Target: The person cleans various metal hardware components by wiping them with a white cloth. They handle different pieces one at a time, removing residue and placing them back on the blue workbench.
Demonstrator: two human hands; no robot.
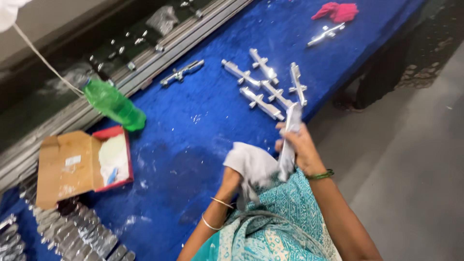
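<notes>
**Wiping a metal piece at a blue-covered bench**

A long table covered in bright blue cloth runs slantwise through the view, dusted here and there with white powder. Along its far edge lie long grey metal rails, and beyond them a dark strip with small shiny bits that are too blurred to name. To the right of the table is a plain grey floor.

The right hand is closed around a long shiny metal piece, gripping it near the middle and holding it upright just off the table's near edge. The left hand is bunched around a white cloth that is pressed against the lower part of the piece; its fingers are hidden in the folds.

On the table beyond the hands lies a group of similar metal handles, close together, with one more off to the left and another beside a red rag at the far end. A green plastic bottle lies on its side near an open cardboard box with white powder in it. At the lower left, rows of silvery parts are cut off by the frame's edge and hard to make out.
</notes>
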